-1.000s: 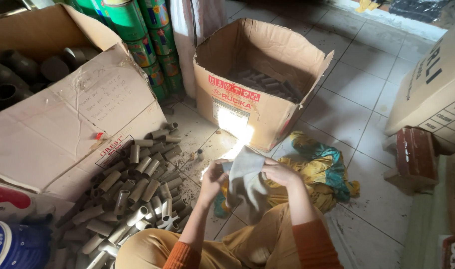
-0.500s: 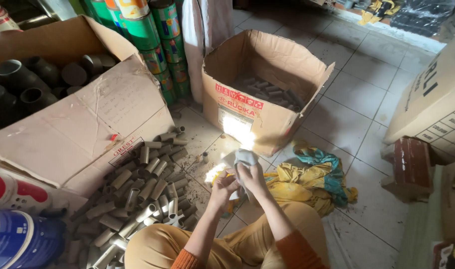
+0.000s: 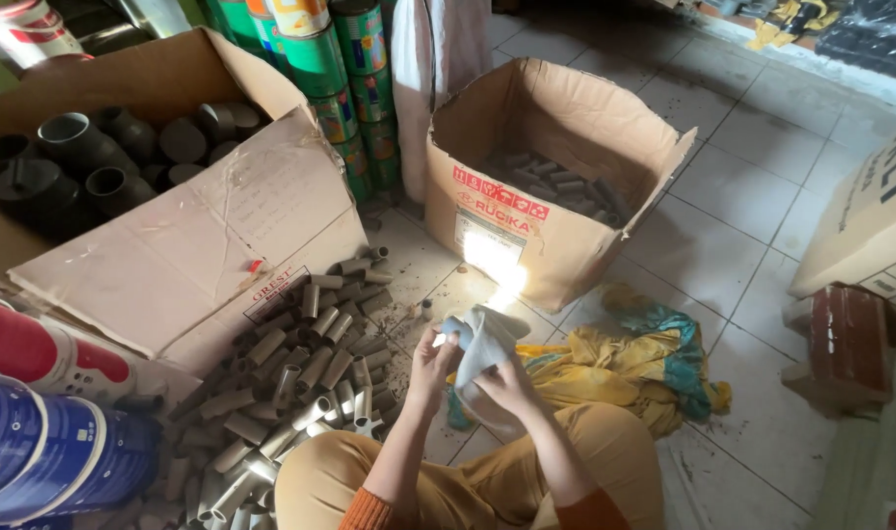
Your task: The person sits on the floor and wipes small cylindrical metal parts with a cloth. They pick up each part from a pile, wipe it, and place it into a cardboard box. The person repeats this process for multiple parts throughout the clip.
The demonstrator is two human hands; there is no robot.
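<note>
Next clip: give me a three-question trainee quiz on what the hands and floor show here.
1. True or false: both hands work a grey cloth around a short pipe piece.
2. Where is the pile of grey pipe pieces: A) on the floor beside the left knee, B) on a shelf?
3. What lies in the open cardboard box ahead?

Key: 1 true. 2 A. 3 dark pipe pieces.

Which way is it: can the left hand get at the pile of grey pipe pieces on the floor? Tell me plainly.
Probably yes. The pile of pipe pieces lies beside the left hand with nothing between, though that hand and the right hand are busy with a grey cloth.
</note>
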